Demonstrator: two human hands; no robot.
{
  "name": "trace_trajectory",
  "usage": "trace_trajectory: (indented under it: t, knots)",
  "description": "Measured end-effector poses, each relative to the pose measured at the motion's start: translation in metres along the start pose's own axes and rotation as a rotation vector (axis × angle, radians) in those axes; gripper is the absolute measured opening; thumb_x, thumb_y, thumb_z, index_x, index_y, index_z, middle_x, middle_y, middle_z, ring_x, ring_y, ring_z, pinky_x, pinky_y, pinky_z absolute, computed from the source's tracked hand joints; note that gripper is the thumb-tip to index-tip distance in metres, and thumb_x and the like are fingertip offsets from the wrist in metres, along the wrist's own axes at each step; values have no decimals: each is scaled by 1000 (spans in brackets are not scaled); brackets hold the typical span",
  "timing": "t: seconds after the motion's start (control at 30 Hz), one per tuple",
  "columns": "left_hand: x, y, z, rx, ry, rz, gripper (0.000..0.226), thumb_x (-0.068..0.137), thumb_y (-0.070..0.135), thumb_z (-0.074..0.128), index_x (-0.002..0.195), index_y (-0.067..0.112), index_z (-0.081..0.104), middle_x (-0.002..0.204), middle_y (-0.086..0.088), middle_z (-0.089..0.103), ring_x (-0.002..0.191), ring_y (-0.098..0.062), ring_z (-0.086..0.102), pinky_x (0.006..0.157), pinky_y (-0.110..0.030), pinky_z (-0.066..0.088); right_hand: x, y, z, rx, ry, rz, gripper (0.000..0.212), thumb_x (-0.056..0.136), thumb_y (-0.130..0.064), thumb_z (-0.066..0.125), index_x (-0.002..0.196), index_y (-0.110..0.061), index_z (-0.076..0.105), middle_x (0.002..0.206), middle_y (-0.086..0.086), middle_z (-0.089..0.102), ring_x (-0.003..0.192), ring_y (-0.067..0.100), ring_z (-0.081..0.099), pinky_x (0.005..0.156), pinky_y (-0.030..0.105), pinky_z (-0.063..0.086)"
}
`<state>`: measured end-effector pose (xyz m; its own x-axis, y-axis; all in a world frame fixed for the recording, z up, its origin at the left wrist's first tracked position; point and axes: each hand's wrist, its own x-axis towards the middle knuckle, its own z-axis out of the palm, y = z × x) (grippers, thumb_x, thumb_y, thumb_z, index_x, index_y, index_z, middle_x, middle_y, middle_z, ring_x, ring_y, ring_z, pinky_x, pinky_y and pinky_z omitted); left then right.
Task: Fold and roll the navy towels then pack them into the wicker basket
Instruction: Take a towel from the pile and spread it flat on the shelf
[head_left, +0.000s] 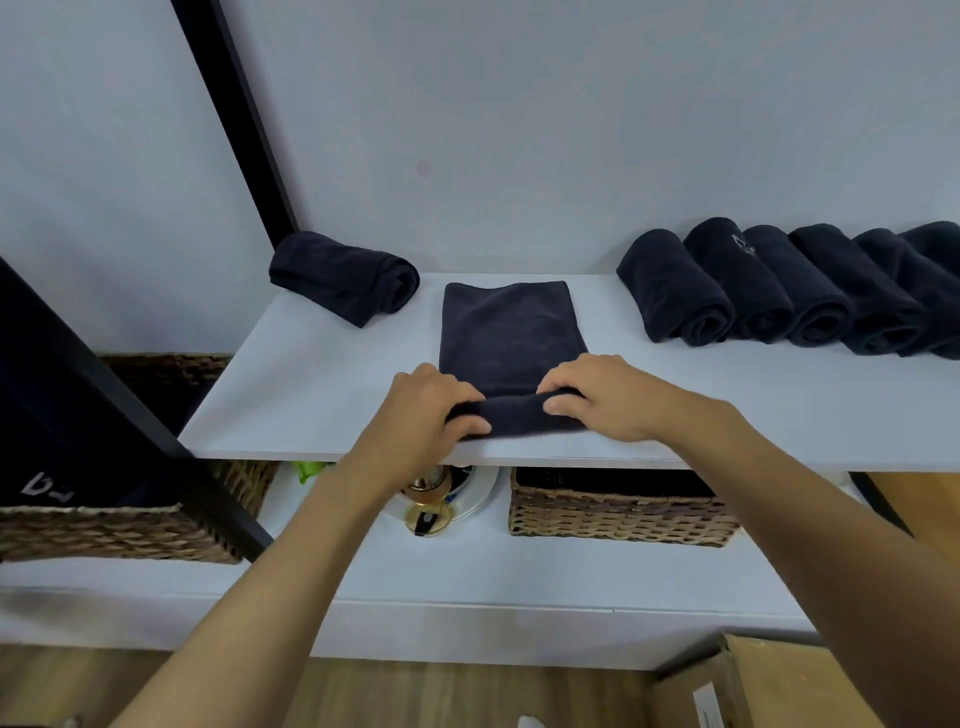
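Note:
A folded navy towel (511, 332) lies flat on the white shelf (311, 384), its near end rolled up a turn. My left hand (428, 402) grips the roll's left end, and my right hand (597, 397) grips its right end, fingers curled over the top. One rolled navy towel (345, 278) sits at the back left of the shelf. Several rolled navy towels (779, 288) stand in a row at the back right. A wicker basket (621, 512) holding dark cloth sits on the lower shelf under my right arm.
Another wicker basket (109, 530) with navy cloth is at the lower left, behind a black frame post (130, 410). A third wicker basket (166, 379) sits further back. A gold-coloured object on a white plate (441, 499) lies below the shelf edge. A cardboard box (769, 686) is at bottom right.

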<state>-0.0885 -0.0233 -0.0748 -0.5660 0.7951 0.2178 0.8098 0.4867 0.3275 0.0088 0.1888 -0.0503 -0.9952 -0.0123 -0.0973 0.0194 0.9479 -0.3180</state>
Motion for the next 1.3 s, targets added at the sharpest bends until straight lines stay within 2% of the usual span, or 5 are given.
trace_trajectory:
  t: [0.13,0.3,0.6,1.0,1.3]
  knots:
    - [31,-9,-17,-232,-258,-123,8,95,28,61,98,24,67,92,7,65,86,-11,59,71,-20,44,6,9,-3,215,112,10,6,95,-27,60,100,-26,61,88,-12,63,82,10,59,78,26,46]
    - [53,-20,-21,-372,-417,-222,22,97,26,57,93,7,69,86,-2,64,83,-18,57,80,-30,45,-1,21,19,-328,484,-221,25,96,-35,46,98,-25,69,95,-6,64,80,18,56,71,33,41]
    - [34,-8,-2,57,128,-8,24,86,46,64,91,23,70,93,8,65,83,-13,57,78,-31,47,23,41,7,37,272,-169,26,96,-41,55,114,-30,69,114,-12,58,105,10,49,94,33,34]
    - [74,-32,-19,-208,-346,-122,22,93,40,60,106,24,67,104,4,64,92,-11,57,76,-23,43,29,40,23,-99,370,-167,40,86,-35,72,123,-21,64,120,-4,65,109,21,59,97,36,39]
    - [81,-32,-7,-140,-91,-43,30,83,38,73,110,26,68,99,10,64,89,-8,54,78,-19,42,62,46,-14,397,115,100,23,89,-35,68,112,-31,66,101,-16,65,98,3,59,76,15,42]
